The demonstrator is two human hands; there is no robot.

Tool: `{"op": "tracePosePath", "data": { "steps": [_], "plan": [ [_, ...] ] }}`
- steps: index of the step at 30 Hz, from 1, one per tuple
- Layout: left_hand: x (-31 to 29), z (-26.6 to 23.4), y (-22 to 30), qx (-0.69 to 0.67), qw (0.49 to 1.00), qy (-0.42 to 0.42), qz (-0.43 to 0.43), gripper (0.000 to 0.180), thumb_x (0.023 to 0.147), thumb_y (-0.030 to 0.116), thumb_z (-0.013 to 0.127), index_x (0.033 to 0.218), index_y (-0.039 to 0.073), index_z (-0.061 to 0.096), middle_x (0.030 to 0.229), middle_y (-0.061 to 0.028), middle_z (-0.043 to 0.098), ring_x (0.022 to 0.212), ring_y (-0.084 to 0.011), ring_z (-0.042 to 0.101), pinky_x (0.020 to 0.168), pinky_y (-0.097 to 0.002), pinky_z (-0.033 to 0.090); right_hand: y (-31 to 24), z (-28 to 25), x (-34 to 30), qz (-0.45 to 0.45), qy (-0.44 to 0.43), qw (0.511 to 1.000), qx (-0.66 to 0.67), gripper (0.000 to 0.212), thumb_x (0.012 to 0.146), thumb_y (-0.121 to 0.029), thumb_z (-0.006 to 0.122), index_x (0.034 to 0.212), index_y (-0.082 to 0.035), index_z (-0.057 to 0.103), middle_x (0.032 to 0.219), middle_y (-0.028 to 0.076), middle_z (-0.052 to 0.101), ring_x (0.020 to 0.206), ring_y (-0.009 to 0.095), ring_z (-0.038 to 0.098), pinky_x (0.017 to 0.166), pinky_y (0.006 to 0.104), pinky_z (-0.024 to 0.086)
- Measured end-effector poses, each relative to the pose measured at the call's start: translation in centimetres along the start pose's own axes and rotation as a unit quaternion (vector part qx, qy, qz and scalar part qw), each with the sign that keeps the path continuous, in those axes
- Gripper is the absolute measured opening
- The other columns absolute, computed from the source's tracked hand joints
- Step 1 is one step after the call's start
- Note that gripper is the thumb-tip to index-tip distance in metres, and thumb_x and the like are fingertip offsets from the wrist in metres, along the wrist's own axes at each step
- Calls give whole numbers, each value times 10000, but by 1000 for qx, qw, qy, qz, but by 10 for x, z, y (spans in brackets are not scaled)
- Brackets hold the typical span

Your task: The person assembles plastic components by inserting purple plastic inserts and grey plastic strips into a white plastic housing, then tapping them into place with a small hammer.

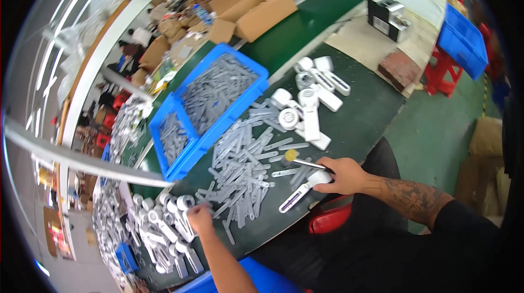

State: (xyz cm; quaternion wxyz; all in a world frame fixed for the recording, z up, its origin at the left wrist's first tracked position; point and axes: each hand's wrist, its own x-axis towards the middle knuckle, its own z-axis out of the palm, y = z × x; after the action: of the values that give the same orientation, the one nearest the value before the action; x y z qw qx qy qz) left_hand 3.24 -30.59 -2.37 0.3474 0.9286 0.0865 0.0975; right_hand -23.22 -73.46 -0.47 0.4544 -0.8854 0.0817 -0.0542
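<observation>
My right hand [345, 175] is closed around the handle of a small hammer with a yellow head [291, 155]. Just under it a white handheld fan [305, 190] lies on the green bench, its round end by my fingers and its slotted handle pointing to the lower left. My left hand [200, 219] is over the left side of the bench, its fingers curled beside a pile of white handheld fans [164, 227]; whatever they pinch is hidden. Between my hands spreads a heap of clear grey plastic strips [240, 170].
A blue divided bin [218, 143] full of grey strips stands beyond the heap. More white fans [310, 113] lie to its right. Farther off are an open cardboard box [267, 17], a black-and-silver device [387, 18], a brown block [399, 69] and a blue crate [461, 42] on a red stool [442, 74].
</observation>
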Motion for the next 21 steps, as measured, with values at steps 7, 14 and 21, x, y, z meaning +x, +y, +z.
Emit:
{"op": "tracePosePath", "data": {
  "steps": [7,14,21],
  "plan": [
    [-65,-25,75,-47,988,33,146,264,1103,172,586,1219,-41,689,1028,-151,740,857,-258,691,782,-389,556,6,3,9,-40,4,999,11,568,879,-549,785,1235,-134,633,830,172,724,782,416,718,697,503,565],
    [-217,45,144,-50,884,-184,426,205,986,54,708,1166,-31,758,868,-165,626,769,-336,630,679,-422,526,4,6,7,-21,-1,1000,-4,621,841,-549,827,1264,-127,659,804,137,722,758,375,727,674,450,567],
    [-227,62,150,-83,907,-158,382,180,917,39,784,1095,45,806,891,-129,651,787,-304,644,669,-427,528,0,4,6,-13,-21,1000,10,628,855,-567,787,1284,-133,635,868,178,745,809,418,731,713,496,577]
  ]
}}
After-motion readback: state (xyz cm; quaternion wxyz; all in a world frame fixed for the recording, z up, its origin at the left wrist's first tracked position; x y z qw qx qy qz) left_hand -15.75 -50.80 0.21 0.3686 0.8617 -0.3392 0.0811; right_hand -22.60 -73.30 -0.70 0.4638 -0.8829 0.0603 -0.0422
